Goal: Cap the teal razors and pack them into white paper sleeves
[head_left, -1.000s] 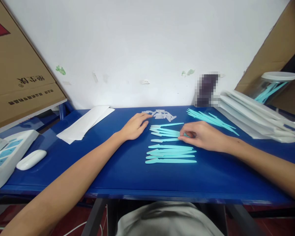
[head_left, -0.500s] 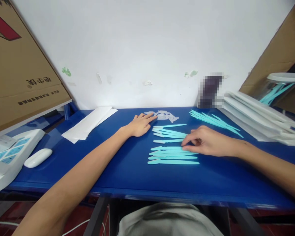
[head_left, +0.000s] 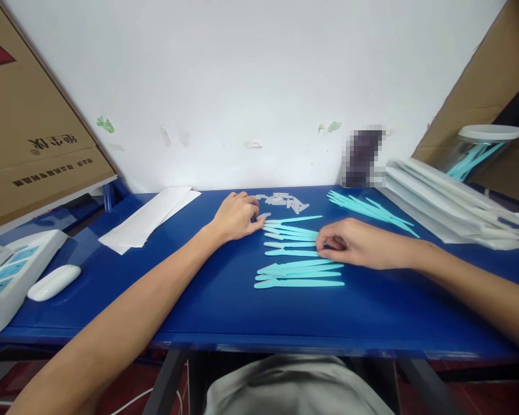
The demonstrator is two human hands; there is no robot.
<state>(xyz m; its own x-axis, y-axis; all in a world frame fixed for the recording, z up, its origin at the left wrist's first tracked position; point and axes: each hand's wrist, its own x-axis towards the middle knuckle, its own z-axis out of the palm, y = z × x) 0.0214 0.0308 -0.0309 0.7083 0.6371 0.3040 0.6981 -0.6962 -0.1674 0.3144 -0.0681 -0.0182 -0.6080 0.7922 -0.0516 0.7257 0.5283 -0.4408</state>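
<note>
Turquoise eyebrow razors [head_left: 300, 283] lie side by side in a column on the blue table, heads to the left. My right hand [head_left: 350, 243] has thumb and fingers closed on the handle end of one razor [head_left: 288, 252], which lies flat. Beyond the column is a loose pile of small translucent blade caps [head_left: 281, 200]. My left hand [head_left: 239, 216] is pinched on one such cap [head_left: 264, 216], just beyond the farthest razor's head. Part of that cap is hidden by the fingers. Another bunch of turquoise razors [head_left: 369, 212] lies at the back right.
White paper sheets [head_left: 149, 219] lie at the left, with a white oval case [head_left: 54, 282] and a white device [head_left: 23, 271] nearer. At right are stacked white bags [head_left: 454, 202] and a lidded clear jar [head_left: 480, 153] of turquoise sticks. A white wall [head_left: 225, 92] closes off the back.
My left hand has drawn a cap away from the pile towards the razors, its fingers curling in. My right hand has taken hold of one razor and shifted it away from the nearer group.
</note>
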